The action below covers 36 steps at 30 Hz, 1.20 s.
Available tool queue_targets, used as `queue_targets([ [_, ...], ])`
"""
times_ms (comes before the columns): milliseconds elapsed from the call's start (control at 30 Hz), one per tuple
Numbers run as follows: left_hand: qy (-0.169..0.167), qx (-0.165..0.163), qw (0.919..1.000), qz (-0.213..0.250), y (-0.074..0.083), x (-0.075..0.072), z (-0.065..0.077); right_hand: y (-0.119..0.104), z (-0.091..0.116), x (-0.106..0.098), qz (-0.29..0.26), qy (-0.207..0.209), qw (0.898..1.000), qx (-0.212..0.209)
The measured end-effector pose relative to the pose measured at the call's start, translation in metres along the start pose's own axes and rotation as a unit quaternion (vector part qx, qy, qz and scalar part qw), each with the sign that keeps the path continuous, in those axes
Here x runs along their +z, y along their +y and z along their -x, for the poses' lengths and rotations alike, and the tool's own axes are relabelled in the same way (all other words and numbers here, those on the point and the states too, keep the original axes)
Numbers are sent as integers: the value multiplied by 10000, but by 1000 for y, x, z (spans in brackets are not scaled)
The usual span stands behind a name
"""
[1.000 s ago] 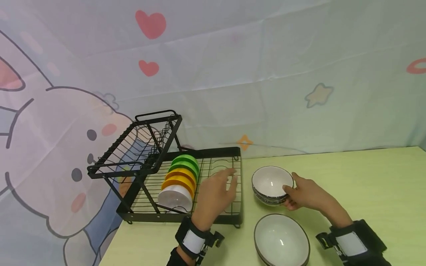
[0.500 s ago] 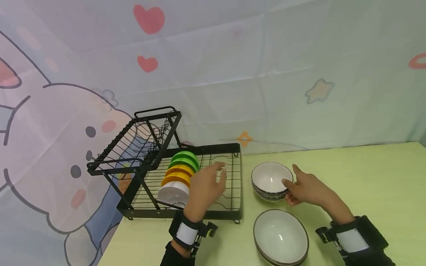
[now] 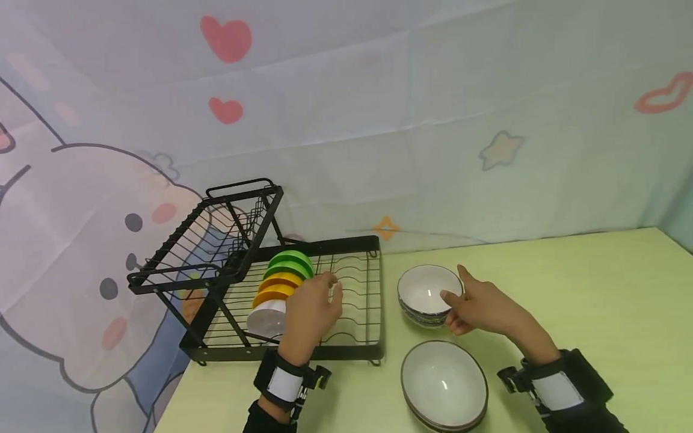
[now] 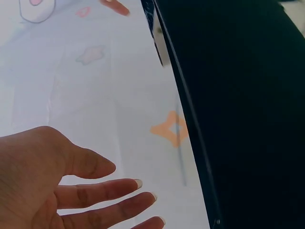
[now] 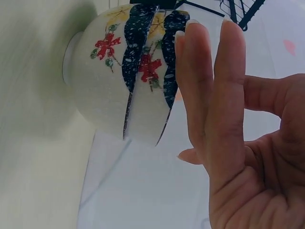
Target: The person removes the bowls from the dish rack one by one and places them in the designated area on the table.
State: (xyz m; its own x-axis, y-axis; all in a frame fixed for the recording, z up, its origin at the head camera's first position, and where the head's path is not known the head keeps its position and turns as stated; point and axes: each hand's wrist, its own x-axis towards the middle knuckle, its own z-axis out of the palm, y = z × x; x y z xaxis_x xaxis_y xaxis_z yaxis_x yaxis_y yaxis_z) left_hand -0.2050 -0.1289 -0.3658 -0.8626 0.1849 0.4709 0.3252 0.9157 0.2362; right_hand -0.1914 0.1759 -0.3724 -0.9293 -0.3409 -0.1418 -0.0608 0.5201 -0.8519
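Observation:
My left hand (image 3: pixel 311 316) hovers over the front part of the black dish rack (image 3: pixel 346 353), fingers loosely bent and holding nothing. Close to it, green bowls (image 3: pixel 295 258), yellow-orange bowls (image 3: pixel 273 296) and a white bowl (image 3: pixel 266 322) stand on edge in a row in the rack, partly behind that hand. My right hand (image 3: pixel 482 307) is at the right side of a stack of small white bowls (image 3: pixel 428 288), with its thumb overlapping the rim in the head view. Its fingers are extended in the right wrist view, beside nested bowls (image 5: pixel 100 86) with red flowers and dark blue rims.
Larger white bowls (image 3: pixel 444 385) with dark rims are stacked on the pale green table (image 3: pixel 585 288) near its front. An upper wire tier (image 3: pixel 208 240) rises at the rack's left. Behind the table hangs a printed cloth (image 3: pixel 346 120).
My left hand has moved left across the rack toward the coloured bowls. The right hand's index finger has lifted from the small bowls' rim and straightened. The head view has shifted slightly.

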Motion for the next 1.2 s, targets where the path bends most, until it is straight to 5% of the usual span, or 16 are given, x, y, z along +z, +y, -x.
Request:
queue_targets([
  [300,-473,-307,9971,-508,-26,-20,7,-3,5,-2,115,-79,9999,-84],
  [500,-508,-444,9961,-567,-39,-34,13,0,10,-7,357,-92,9993,-78],
  [633,-655,-578,9919,-921,-50,-39,19,4,13,-10,477,-91,9988,18],
  [833,-1052,-678,9884,-857,-67,-42,21,10,18,-19,524,-59,9986,95],
  [1033,-1749,-584,9788,-894,-74,-42,22,19,27,-28,597,-30,9981,156],
  [1200,-1798,-286,9774,-1079,-78,-39,25,29,32,-30,464,-41,9987,218],
])
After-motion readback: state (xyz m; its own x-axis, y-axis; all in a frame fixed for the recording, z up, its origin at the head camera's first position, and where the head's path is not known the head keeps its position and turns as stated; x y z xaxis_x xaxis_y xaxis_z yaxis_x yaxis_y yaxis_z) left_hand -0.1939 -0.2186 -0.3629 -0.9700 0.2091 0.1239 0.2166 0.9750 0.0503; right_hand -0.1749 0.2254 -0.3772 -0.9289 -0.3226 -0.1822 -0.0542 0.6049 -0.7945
